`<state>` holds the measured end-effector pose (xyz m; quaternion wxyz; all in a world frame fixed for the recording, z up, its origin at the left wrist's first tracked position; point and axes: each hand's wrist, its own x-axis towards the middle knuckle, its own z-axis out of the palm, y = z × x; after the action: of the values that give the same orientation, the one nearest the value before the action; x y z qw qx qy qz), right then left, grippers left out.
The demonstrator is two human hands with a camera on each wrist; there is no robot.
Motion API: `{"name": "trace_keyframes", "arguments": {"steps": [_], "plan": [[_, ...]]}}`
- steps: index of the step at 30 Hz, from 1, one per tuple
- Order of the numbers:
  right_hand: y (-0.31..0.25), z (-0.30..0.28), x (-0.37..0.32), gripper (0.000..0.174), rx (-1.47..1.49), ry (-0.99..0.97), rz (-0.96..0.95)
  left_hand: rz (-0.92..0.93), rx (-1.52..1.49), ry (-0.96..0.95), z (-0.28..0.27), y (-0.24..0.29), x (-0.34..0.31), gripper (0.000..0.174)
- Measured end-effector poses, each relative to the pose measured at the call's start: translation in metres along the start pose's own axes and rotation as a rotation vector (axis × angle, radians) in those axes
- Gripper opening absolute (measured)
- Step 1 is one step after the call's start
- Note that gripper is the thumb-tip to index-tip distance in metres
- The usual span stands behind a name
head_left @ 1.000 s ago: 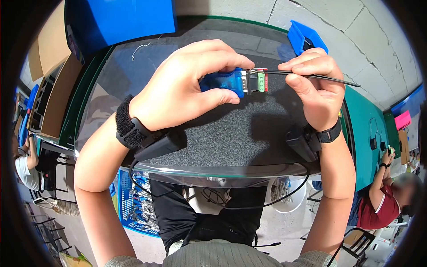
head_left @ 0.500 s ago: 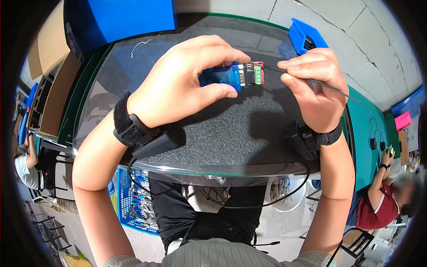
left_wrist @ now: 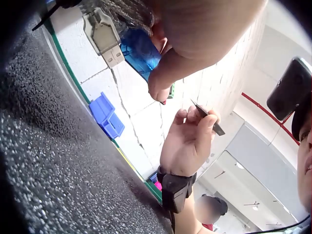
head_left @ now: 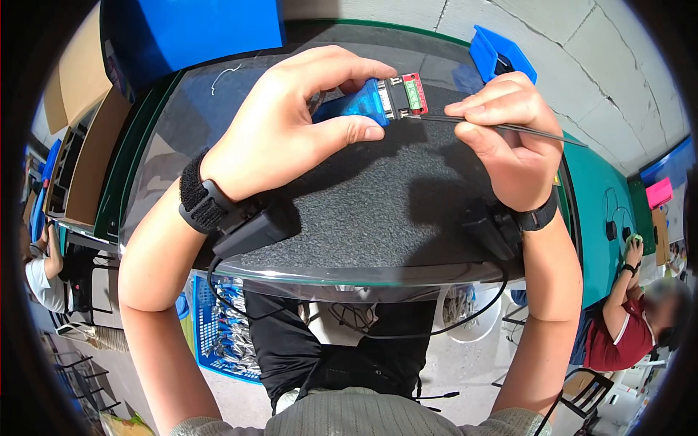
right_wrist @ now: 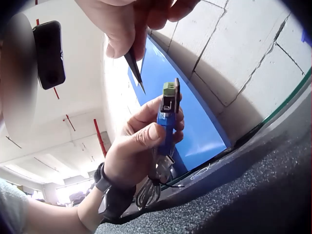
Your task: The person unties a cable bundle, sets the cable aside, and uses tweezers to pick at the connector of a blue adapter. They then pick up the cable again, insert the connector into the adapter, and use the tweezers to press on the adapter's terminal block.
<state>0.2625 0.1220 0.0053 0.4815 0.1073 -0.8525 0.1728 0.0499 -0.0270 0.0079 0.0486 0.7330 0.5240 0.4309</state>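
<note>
My left hand (head_left: 280, 127) grips a translucent blue serial adapter (head_left: 356, 105) between thumb and fingers, above the dark mat. Plugged onto its end is a small red board with a green terminal block (head_left: 414, 96). In the left wrist view, the adapter's USB plug (left_wrist: 114, 56) hangs by the palm. A bundled grey cable (right_wrist: 148, 192) dangles under that hand in the right wrist view. My right hand (head_left: 512, 134) pinches thin black tweezers (head_left: 436, 118), pointing left. Their tip overlaps the board's near corner in the head view; the right wrist view shows a gap between them.
A speckled dark mat (head_left: 356, 211) covers the table under a clear sheet. At the back stand a blue panel (head_left: 196, 33) and a small blue bin (head_left: 505, 54). A blue basket of cables (head_left: 225, 327) sits below. Another person (head_left: 618, 320) works at the right.
The left hand has moved away and slightly left with the adapter, whose board end now tilts upward. The tweezers' tip has gone from the board's far edge to its near corner.
</note>
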Motion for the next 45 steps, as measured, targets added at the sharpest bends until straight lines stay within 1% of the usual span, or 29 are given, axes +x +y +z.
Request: {"name": "trace_keyframes", "arguments": {"steps": [5, 9, 14, 15, 17, 24, 26, 27, 29, 30, 32, 39, 41, 45], "plan": [[-0.0006, 0.0004, 0.0006, 0.021, 0.009, 0.009, 0.013, 0.004, -0.036, -0.018, 0.0001, 0.0021, -0.0003, 0.049], [-0.0014, 0.0005, 0.0002, 0.021, 0.019, -0.007, 0.013, 0.011, 0.002, -0.016, -0.0003, 0.0025, -0.0003, 0.049], [-0.0008, 0.0024, -0.003, 0.019, 0.127, 0.019, 0.111, 0.025, 0.008, -0.012, -0.0001, 0.0028, -0.0004, 0.049], [-0.0006, 0.0017, -0.0023, 0.019, 0.126, 0.02, 0.111, 0.024, 0.009, -0.01, -0.0003, 0.0037, -0.0007, 0.049], [0.0002, 0.0001, -0.0004, 0.019, 0.092, -0.029, 0.053, 0.024, 0.01, -0.008, -0.0005, 0.0042, -0.0007, 0.049], [0.001, 0.0048, -0.0024, 0.018, 0.11, -0.027, 0.071, 0.026, -0.016, 0.004, 0.0004, 0.002, -0.0012, 0.049], [-0.0014, 0.0097, -0.0056, 0.017, 0.345, 0.054, 0.308, 0.019, -0.016, 0.01, 0.0006, 0.0022, -0.0011, 0.05], [-0.0012, 0.0076, -0.0048, 0.017, 0.344, 0.056, 0.308, 0.009, -0.007, 0.01, 0.0005, 0.0027, -0.001, 0.05], [-0.0008, 0.0015, -0.0017, 0.017, 0.083, -0.012, 0.12, -0.001, 0.004, 0.009, -0.0005, 0.0038, -0.0007, 0.05], [-0.0012, 0.0008, -0.0019, 0.017, 0.083, -0.011, 0.119, -0.007, 0.009, 0.009, -0.0008, 0.0044, -0.0006, 0.05], [-0.0026, 0.0003, -0.0027, 0.017, 0.107, 0.074, 0.121, -0.014, 0.014, 0.009, -0.0016, 0.0052, -0.0003, 0.05], [-0.0036, 0.0013, -0.0005, 0.016, 0.034, 0.037, 0.113, 0.03, 0.015, 0.049, 0.0013, 0.0023, -0.0007, 0.049], [-0.0045, 0.0016, -0.0012, 0.017, 0.035, 0.051, 0.148, 0.036, 0.018, 0.052, 0.0014, 0.0019, -0.0007, 0.049], [-0.0041, 0.0003, 0.0006, 0.018, -0.002, 0.043, 0.107, 0.029, 0.033, 0.048, 0.0008, 0.0028, -0.0003, 0.049]]}}
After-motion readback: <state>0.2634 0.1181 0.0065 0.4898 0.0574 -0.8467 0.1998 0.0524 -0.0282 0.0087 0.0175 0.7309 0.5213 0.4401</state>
